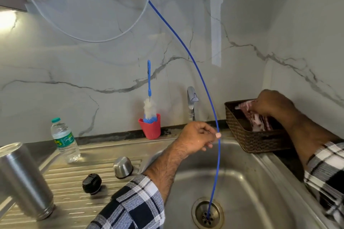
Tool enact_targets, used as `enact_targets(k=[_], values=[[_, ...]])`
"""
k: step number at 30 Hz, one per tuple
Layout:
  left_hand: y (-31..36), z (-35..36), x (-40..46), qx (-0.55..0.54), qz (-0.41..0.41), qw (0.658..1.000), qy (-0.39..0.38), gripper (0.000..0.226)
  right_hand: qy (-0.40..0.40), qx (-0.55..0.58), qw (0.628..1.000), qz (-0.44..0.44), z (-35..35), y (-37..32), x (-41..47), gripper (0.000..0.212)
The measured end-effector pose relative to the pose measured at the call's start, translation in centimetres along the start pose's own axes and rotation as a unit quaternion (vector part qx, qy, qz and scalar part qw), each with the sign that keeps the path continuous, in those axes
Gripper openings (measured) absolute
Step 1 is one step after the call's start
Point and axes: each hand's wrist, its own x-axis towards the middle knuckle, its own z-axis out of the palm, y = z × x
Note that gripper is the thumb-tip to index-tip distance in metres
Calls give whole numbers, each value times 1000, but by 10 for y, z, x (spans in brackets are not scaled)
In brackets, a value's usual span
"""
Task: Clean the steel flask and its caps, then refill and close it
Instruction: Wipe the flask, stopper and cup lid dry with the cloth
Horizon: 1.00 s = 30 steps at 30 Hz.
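The flask (22, 180) stands mouth-down on the drainboard (74, 188) with both caps (122, 167) beside it, well off to the left of the left hand (197, 138), the nearer one, pinching the blue tube (186, 50), while the right hand (270, 104) grips a cloth (258, 121) in the basket (247, 135).

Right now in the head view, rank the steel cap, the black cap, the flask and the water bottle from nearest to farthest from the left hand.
From the left hand:
1. Steel cap, on the drainboard just left of the forearm.
2. Black cap, lower left of the steel cap.
3. Water bottle, standing at the drainboard's back left.
4. Flask, upside down at the far left edge.
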Motion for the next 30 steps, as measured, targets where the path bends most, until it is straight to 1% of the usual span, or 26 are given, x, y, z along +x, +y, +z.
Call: enact_targets(k=[2, 3, 5, 6, 8, 9, 10, 12, 13, 14, 15, 16, 17, 19, 21, 22, 23, 24, 26, 27, 29, 30], values=[[4, -8, -12, -38, 4, 999, 6, 28, 39, 116, 992, -17, -25, -8, -17, 37], [5, -13, -18, -58, 8, 998, 6, 26, 51, 185, 981, -33, -35, -13, -29, 35], [5, -23, -33, -105, 22, 994, -7, 24, 54, 333, 939, -70, -49, -25, -61, 28], [4, -29, -42, -132, 33, 990, -20, 23, 32, 396, 913, -89, -52, -32, -78, 22], [0, -39, -60, -188, 60, 979, -48, 18, -34, 481, 868, -115, -39, -48, -108, 13], [-4, -44, -69, -219, 73, 971, -64, 16, -67, 512, 847, -126, -26, -56, -122, 15], [-8, -49, -78, -256, 86, 959, -81, 16, -105, 534, 828, -137, -7, -64, -133, 21], [-17, -58, -94, -337, 95, 929, -119, 26, -201, 564, 788, -145, 31, -83, -157, 39], [-23, -64, -103, -368, 89, 916, -130, 35, -252, 579, 760, -150, 49, -94, -173, 39], [-29, -66, -108, -388, 75, 909, -130, 45, -294, 594, 734, -150, 66, -102, -186, 33], [-34, -69, -114, -399, 51, 909, -113, 54, -327, 606, 710, -147, 78, -111, -203, 26], [-40, -74, -120, -404, 22, 911, -80, 60, -339, 617, 697, -136, 87, -120, -216, 22], [-46, -81, -124, -409, -8, 912, -36, 64, -335, 626, 694, -122, 94, -128, -226, 23], [-58, -98, -129, -411, -51, 908, 63, 69, -298, 632, 709, -91, 102, -136, -230, 28], [-66, -117, -133, -398, -62, 903, 147, 70, -252, 634, 728, -61, 103, -143, -227, 27], [-70, -122, -132, -370, -59, 911, 173, 71, -221, 628, 744, -52, 105, -148, -225, 26], [-68, -123, -135, -329, -50, 926, 176, 71, -187, 619, 761, -51, 106, -154, -225, 25], [-63, -117, -137, -281, -32, 945, 164, 71, -162, 607, 776, -53, 106, -162, -226, 23], [-53, -99, -142, -200, 26, 975, 92, 68, -154, 599, 783, -65, 105, -182, -231, 20], [-51, -91, -145, -143, 46, 986, 73, 66, -162, 610, 774, -59, 105, -192, -234, 19], [-59, -88, -150, -14, 75, 993, 87, 69, -175, 647, 742, -15, 103, -205, -235, 19], [-64, -94, -156, 19, 78, 992, 102, 71, -182, 665, 725, 4, 101, -210, -233, 20]])
